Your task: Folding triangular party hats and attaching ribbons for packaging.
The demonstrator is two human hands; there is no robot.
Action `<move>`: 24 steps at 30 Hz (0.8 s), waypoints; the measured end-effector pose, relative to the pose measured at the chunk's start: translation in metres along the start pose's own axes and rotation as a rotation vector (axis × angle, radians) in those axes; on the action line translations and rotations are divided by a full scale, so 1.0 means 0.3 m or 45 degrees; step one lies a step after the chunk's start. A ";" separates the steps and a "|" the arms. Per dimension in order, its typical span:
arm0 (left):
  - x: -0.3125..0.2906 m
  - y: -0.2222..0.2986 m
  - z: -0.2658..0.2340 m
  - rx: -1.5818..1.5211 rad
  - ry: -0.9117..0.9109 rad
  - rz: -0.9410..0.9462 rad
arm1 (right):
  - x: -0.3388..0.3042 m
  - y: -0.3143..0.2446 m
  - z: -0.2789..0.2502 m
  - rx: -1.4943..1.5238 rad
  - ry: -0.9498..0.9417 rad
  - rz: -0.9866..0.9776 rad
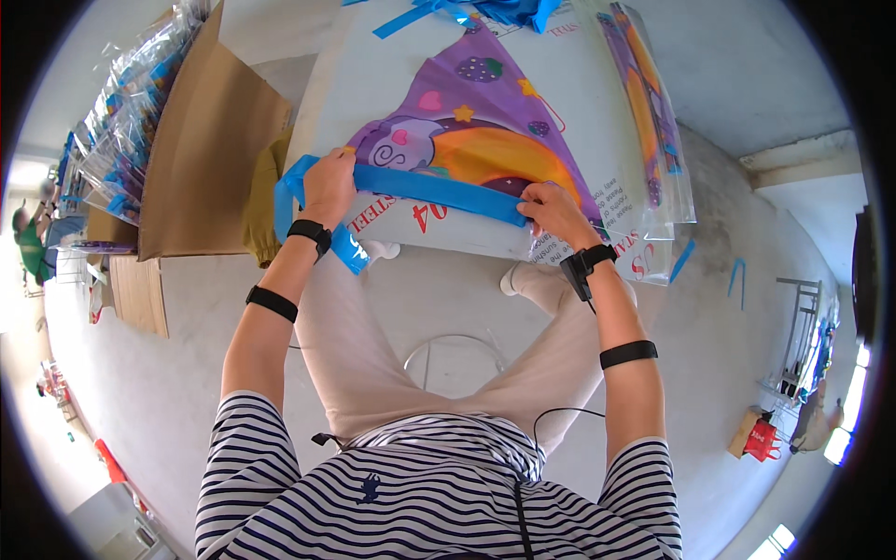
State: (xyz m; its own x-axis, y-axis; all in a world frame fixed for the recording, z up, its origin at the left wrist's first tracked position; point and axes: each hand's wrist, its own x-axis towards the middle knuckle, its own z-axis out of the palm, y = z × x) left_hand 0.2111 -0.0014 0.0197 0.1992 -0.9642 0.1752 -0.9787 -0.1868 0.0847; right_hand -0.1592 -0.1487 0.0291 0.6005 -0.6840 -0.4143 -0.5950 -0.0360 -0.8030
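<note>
A purple triangular printed sheet (439, 91), thin and patterned with stars, berries and a large orange shape, lies on a white printed board (327, 112). Along its near edge runs a flat blue strip (439, 185), stretched between my two hands. My left hand (329, 191) is closed on the strip by the sheet's left corner; more of the blue strip loops around that hand and hangs over the board's near edge. Near the right corner, my right hand (557, 213) pinches the strip's other end between thumb and fingers.
Clear-wrapped colourful packs (647, 112) lie at the board's right side. More blue strips (509, 11) are bunched at its far edge. To the left stands an open cardboard box (201, 149) beside many clear-bagged packs (131, 121). An olive cloth (268, 201) hangs near the box.
</note>
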 end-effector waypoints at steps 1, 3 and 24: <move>-0.005 0.003 -0.003 -0.039 -0.011 -0.050 | -0.003 -0.014 -0.004 -0.025 -0.011 0.013; -0.013 0.005 -0.004 -0.061 -0.005 -0.069 | -0.005 -0.040 -0.009 -0.052 -0.024 0.027; -0.022 0.032 -0.028 -0.076 -0.032 -0.124 | 0.032 0.012 -0.001 0.139 0.167 0.111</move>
State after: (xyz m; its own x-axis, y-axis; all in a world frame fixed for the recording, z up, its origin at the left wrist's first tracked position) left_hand 0.2008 0.0046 0.0275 0.2913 -0.9466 0.1383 -0.9499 -0.2692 0.1585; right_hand -0.1559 -0.1557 0.0224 0.4700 -0.7707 -0.4304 -0.5756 0.1020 -0.8113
